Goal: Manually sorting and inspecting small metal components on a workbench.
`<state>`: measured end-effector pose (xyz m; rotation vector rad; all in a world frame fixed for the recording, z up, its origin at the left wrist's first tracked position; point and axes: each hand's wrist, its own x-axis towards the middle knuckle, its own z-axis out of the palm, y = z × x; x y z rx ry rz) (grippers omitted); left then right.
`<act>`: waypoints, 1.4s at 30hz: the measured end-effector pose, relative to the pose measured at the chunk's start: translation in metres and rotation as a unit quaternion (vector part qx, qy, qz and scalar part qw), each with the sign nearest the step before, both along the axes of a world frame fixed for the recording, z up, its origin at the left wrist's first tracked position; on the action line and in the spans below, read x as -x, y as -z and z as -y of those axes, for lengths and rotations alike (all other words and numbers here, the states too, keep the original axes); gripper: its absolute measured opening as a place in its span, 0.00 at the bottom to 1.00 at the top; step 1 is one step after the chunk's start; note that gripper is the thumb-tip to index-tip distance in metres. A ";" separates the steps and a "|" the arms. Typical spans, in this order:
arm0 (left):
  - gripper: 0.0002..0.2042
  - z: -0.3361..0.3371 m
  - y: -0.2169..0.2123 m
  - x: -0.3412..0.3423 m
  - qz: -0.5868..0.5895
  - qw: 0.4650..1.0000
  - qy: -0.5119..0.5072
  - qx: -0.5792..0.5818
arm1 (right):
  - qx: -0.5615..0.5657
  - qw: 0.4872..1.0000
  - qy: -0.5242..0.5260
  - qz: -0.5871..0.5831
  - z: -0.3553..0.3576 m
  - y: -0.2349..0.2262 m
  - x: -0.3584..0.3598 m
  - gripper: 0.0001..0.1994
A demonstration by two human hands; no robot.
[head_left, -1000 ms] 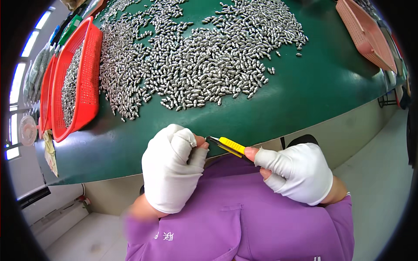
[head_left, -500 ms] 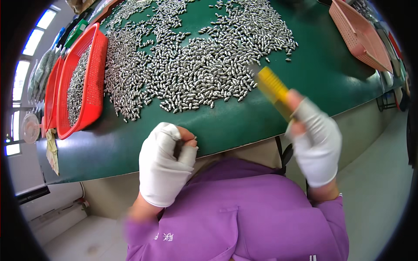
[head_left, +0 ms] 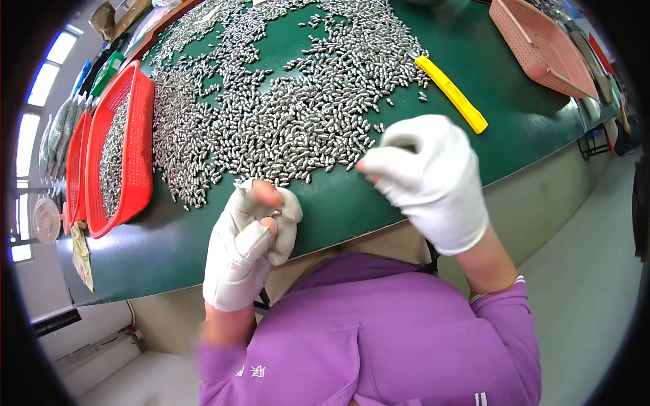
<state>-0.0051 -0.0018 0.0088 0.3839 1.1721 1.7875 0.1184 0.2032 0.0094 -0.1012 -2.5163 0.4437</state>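
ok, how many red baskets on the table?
2. Both at the table's left edge: a red basket holding small metal parts, and a second red basket just left of it, mostly hidden. More may lie out of view.

Two red baskets (head_left: 139, 135), one yellow knife (head_left: 450, 93)

packages: brown cardboard box (head_left: 112, 17) | far left, beyond table | labels/screens: none legible
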 end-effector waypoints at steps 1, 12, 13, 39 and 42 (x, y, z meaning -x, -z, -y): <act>0.14 -0.002 -0.001 0.000 0.004 1.000 0.005 0.002 | -0.014 1.000 -0.004 -0.017 0.002 0.006 0.005 0.04; 0.10 -0.004 -0.010 -0.004 -0.078 0.990 0.042 0.106 | 0.143 0.989 -0.035 -0.006 0.023 0.009 0.014 0.03; 0.10 -0.006 -0.011 -0.007 -0.103 0.987 0.039 0.119 | 0.218 0.974 -0.065 0.000 0.026 0.009 0.014 0.05; 0.06 0.001 -0.007 -0.008 -0.031 0.994 0.031 0.098 | 0.196 0.959 -0.168 -0.114 0.042 0.014 0.027 0.07; 0.07 0.001 -0.008 -0.008 -0.026 0.994 0.033 0.097 | 0.126 0.977 -0.150 -0.081 0.037 0.010 0.022 0.06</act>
